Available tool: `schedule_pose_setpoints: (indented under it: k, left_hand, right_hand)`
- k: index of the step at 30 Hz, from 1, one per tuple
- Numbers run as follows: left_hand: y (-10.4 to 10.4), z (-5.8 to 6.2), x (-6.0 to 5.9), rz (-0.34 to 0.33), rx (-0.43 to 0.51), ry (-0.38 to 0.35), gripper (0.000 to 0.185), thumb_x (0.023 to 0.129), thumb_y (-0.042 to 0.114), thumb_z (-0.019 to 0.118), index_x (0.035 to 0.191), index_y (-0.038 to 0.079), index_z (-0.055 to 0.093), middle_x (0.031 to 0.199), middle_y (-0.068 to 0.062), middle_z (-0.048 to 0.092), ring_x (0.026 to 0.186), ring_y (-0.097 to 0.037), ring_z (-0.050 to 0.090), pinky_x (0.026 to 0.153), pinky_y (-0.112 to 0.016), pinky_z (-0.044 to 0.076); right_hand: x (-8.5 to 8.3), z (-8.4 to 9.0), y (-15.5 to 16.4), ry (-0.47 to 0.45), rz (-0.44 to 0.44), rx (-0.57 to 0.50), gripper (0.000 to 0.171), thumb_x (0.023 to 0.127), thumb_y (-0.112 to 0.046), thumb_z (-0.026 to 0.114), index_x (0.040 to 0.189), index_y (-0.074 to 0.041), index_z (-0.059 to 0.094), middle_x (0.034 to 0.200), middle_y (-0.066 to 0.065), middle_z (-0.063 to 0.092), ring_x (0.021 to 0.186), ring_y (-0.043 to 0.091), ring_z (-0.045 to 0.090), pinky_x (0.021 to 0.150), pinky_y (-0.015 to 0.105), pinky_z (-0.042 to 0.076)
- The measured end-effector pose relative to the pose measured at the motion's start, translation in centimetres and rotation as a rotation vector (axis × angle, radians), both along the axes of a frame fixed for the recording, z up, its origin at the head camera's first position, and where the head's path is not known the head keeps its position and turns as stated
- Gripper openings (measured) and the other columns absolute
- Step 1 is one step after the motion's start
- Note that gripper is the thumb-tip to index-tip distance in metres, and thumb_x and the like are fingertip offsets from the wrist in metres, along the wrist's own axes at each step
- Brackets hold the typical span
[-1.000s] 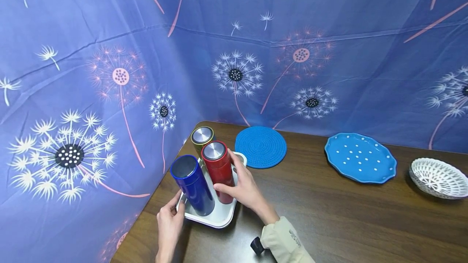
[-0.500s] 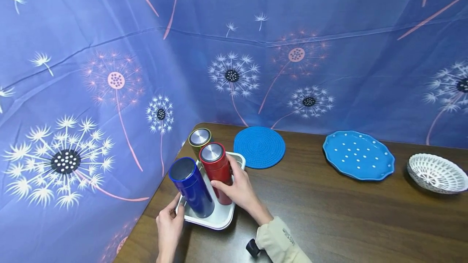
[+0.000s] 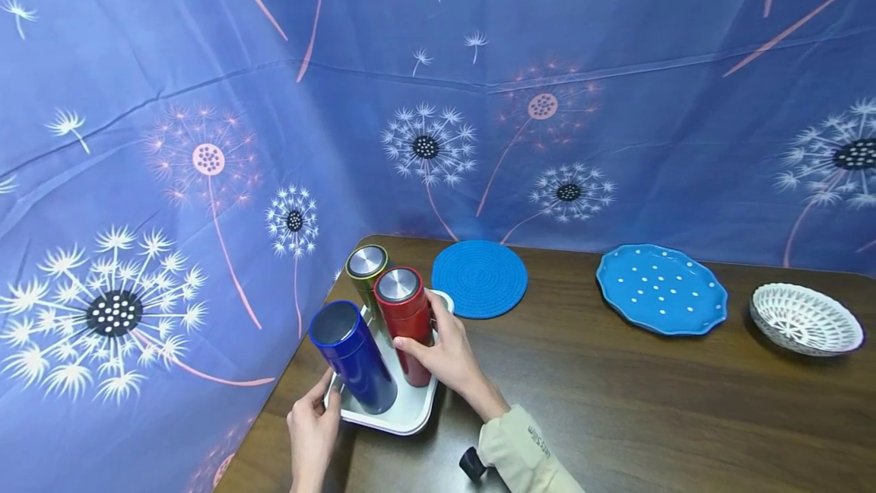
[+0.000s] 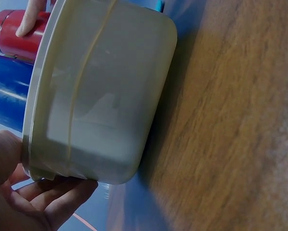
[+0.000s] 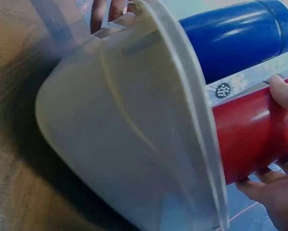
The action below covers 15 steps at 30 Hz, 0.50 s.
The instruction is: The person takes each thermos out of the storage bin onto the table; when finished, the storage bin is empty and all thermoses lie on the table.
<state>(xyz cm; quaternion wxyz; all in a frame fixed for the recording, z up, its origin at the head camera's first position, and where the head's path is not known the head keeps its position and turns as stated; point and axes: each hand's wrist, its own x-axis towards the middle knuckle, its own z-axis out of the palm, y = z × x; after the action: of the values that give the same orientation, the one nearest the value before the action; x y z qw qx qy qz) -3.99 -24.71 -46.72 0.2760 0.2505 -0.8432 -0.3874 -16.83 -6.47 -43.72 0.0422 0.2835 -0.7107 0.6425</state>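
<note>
Red flask (image 3: 407, 323) in right fingers (image 3: 442, 318), tub (image 4: 110, 106) in left fingers (image 3: 333, 403); wooden table (image 3: 616, 402); dandelion cloth (image 3: 630, 105).

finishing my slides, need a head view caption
Right hand grips red thermos; left hand holds white plastic container by its rim.

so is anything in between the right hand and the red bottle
No, nothing visible: the right hand grips the red bottle directly. The blue bottle stands to its left, on the side away from the palm, so it isn't in between.
</note>
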Motion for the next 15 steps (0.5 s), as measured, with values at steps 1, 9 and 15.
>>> schedule_pose_setpoints:
  k: [1,9,15]
  left_hand:
    - [0.0,0.0,0.0,0.000,-0.003,-0.001,0.036,0.084,-0.002,0.061,0.118,0.003,0.070,0.091,-0.018,0.074,0.064,0.003,0.055,0.059,-0.011,0.041]
    - [0.1,0.1,0.1,-0.004,-0.011,-0.014,0.037,0.084,-0.002,0.061,0.119,0.004,0.070,0.085,-0.016,0.075,0.056,0.001,0.048,0.054,-0.019,0.038]
    - [0.1,0.0,0.1,0.001,-0.062,0.012,0.035,0.082,-0.003,0.062,0.116,0.004,0.072,0.085,-0.015,0.075,0.058,0.000,0.049,0.058,-0.015,0.040]
  right_hand:
    - [0.0,0.1,0.1,0.007,-0.006,-0.010,0.076,0.075,-0.022,0.084,0.141,-0.013,0.046,0.125,0.008,0.064,0.113,0.024,0.060,0.091,0.044,0.050]
    - [0.2,2.5,0.8,0.057,-0.016,-0.059,0.074,0.075,-0.020,0.084,0.139,-0.013,0.046,0.123,0.006,0.063,0.111,0.021,0.060,0.089,0.045,0.051]
    - [0.6,4.7,1.3,0.091,-0.024,-0.045,0.076,0.075,-0.022,0.085,0.140,-0.015,0.046,0.125,0.004,0.062,0.114,0.018,0.059,0.090,0.042,0.052]
